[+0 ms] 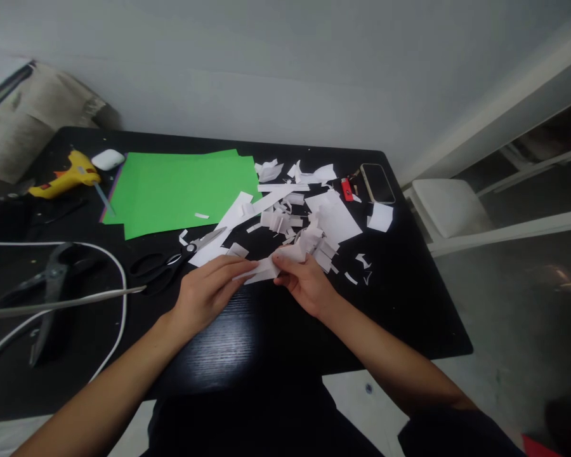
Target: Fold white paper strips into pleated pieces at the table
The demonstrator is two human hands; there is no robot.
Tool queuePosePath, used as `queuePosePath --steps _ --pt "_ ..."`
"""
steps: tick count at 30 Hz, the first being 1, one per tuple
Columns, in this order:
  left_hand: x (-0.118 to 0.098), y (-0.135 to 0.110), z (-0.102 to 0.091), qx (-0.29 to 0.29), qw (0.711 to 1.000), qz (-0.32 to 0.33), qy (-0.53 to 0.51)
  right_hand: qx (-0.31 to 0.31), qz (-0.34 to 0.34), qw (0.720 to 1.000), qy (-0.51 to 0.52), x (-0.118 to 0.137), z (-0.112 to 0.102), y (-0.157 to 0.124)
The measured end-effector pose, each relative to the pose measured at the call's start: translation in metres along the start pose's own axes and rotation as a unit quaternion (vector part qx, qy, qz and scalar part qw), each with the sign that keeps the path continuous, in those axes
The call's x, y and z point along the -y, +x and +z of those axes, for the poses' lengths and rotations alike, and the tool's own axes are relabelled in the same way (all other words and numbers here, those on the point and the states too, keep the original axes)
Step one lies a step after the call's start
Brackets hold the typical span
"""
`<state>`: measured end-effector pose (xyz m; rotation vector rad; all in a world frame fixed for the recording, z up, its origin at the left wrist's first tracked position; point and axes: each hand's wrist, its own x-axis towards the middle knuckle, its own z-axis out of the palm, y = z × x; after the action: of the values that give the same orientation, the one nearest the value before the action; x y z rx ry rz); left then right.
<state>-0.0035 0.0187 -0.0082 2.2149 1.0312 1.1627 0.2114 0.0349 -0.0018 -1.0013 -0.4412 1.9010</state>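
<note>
Between my two hands, low over the front of the black table, is a folded strip of white paper (263,270). My left hand (208,289) pinches its left end with fingers pressed together. Thumb and fingers of my right hand (304,279) close on the right part of the strip. Just beyond lies a heap of cut and folded white paper scraps (282,219). Black-handled scissors (164,266) lie open-bladed to the left of my left hand, their blades over a white paper sheet (228,228).
Green sheets (185,190) lie at the back left, beside a yellow glue gun (69,176) and a white rounded case (108,159). Pliers (52,285) and a white cable (124,298) occupy the left. A red lighter (346,189) and phone (377,183) are at the back right.
</note>
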Motion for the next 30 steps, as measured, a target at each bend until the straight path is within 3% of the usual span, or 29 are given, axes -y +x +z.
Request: queuePosePath --steps 6,14,30 --pt "-0.004 0.002 0.003 -0.009 1.000 0.015 -0.006 0.017 -0.007 1.000 -0.026 -0.002 0.002 -0.003" --pt "-0.010 0.003 0.004 -0.032 0.998 -0.024 -0.045 0.035 -0.011 0.998 -0.057 -0.004 -0.001 -0.002" --pt "-0.012 0.002 0.008 -0.017 0.992 -0.115 -0.047 0.045 -0.023 0.995 -0.090 -0.005 0.001 -0.005"
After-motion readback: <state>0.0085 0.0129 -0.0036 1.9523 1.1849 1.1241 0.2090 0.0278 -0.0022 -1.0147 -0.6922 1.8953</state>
